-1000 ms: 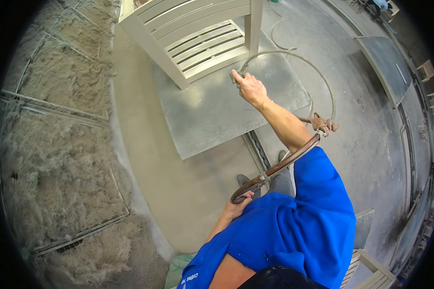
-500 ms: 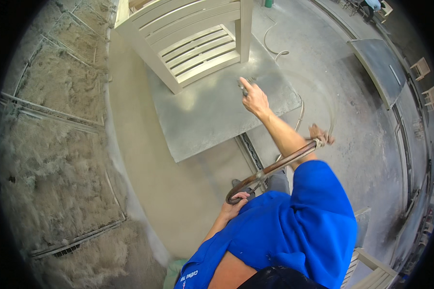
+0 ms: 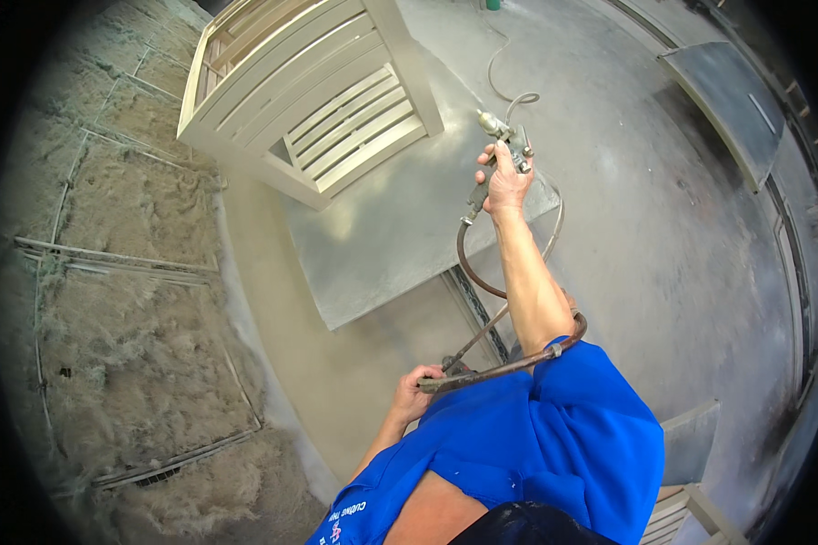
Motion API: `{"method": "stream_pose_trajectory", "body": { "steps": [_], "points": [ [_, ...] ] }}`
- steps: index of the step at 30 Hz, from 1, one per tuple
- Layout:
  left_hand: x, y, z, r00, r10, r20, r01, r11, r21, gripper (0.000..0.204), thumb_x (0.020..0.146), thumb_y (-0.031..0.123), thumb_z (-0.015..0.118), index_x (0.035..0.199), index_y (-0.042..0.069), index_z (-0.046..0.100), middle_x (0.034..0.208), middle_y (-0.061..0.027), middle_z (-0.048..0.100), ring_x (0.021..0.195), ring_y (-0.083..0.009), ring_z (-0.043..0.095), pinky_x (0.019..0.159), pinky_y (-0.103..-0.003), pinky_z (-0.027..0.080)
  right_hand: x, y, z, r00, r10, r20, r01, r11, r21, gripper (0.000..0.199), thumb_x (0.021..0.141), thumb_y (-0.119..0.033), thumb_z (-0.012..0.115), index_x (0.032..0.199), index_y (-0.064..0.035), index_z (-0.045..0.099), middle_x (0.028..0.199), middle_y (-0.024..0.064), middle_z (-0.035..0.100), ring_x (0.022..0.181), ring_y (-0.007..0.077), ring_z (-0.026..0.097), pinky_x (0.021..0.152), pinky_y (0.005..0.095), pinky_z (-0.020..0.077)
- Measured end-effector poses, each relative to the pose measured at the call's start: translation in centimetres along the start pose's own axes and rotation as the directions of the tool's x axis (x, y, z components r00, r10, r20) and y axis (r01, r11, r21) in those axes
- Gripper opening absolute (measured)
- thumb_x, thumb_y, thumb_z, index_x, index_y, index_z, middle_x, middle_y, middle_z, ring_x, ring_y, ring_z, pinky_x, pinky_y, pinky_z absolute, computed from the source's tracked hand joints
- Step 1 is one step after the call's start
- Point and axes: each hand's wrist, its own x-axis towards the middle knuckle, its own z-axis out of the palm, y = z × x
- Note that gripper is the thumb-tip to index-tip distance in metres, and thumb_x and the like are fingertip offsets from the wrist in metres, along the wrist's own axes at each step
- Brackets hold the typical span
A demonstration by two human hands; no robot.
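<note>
My right hand [image 3: 509, 186], arm stretched forward, is closed around the grip of a metal spray gun [image 3: 509, 143]. The gun's nozzle faces away from me, up and slightly left, with a pale streak in front of it. A brown hose [image 3: 468, 259] runs from the base of the gun and loops back under my right forearm. Low in front of my body, my left hand [image 3: 413, 391] is wrapped around a bend of this hose. Left of the gun, a cream slatted wooden chair [image 3: 407, 73] stands on a grey board [image 3: 373, 245], its slatted back toward me.
On the left, fuzzy, dust-coated panels [image 3: 145, 354] sit behind thin bars. A pale thin hose [image 3: 497, 73] curls over the floor beyond the board. Another grey panel [image 3: 732, 113] stands at the far right. Part of a slatted chair [image 3: 691, 513] shows at the lower right.
My right hand has swung slightly right with the spray gun, which now shows clearly. The hose loop by my right arm has dropped. In the picture the chair sits further left and lower.
</note>
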Motion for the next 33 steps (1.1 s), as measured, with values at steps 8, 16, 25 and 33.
{"method": "stream_pose_trajectory", "body": {
  "steps": [8, 16, 25, 33],
  "points": [
    [4.1, 4.7, 8.8, 0.996, -0.084, -0.018, 0.084, 0.996, -0.005, 0.014, 0.088, 0.003, 0.081, 0.098, 0.005, 0.072, 0.104, -0.0059, 0.073, 0.110, -0.0201, 0.066, 0.099, -0.035, 0.051, 4.9, -6.3, -3.4, 0.990, 0.031, 0.137, -0.041, 0.997, 0.064, 0.049, 0.099, -0.012, 0.063, 0.145, -0.0111, 0.047, 0.089, 0.0055, 0.062, 0.071, 0.0144, 0.063, 0.045, 0.0261, 0.0474],
    [5.8, 16.0, 11.9, 0.981, -0.191, 0.034, 0.170, 0.933, 0.317, 0.029, 0.083, 0.014, 0.087, 0.106, 0.004, 0.072, 0.105, -0.0095, 0.077, 0.093, -0.0211, 0.073, 0.085, -0.035, 0.057, 12.4, -1.7, -16.0, 0.900, 0.322, -0.294, -0.409, 0.856, -0.315, 0.054, 0.098, -0.012, 0.063, 0.149, -0.0145, 0.046, 0.087, 0.0034, 0.061, 0.068, 0.0120, 0.061, 0.044, 0.0267, 0.0467],
    [14.0, 15.8, 13.2, 0.971, -0.141, 0.195, 0.088, 0.962, 0.259, 0.022, 0.086, 0.014, 0.083, 0.104, 0.009, 0.071, 0.106, -0.0104, 0.075, 0.091, -0.0221, 0.072, 0.073, -0.037, 0.059, 16.3, -11.4, -11.7, 0.941, 0.321, 0.110, -0.301, 0.939, -0.166, 0.047, 0.100, -0.016, 0.061, 0.145, -0.0102, 0.047, 0.091, 0.0065, 0.061, 0.070, 0.0130, 0.062, 0.046, 0.0254, 0.0468],
    [23.7, 8.9, 14.6, 0.967, -0.053, 0.250, 0.025, 0.993, 0.111, 0.018, 0.085, 0.007, 0.081, 0.098, 0.005, 0.069, 0.103, -0.0069, 0.072, 0.097, -0.0187, 0.068, 0.088, -0.034, 0.054, 20.9, -16.9, -4.2, 0.861, 0.147, 0.486, -0.242, 0.960, 0.138, 0.051, 0.102, -0.019, 0.059, 0.150, -0.0160, 0.044, 0.093, 0.0080, 0.063, 0.080, 0.0163, 0.064, 0.048, 0.0253, 0.0474]
  ]
}}
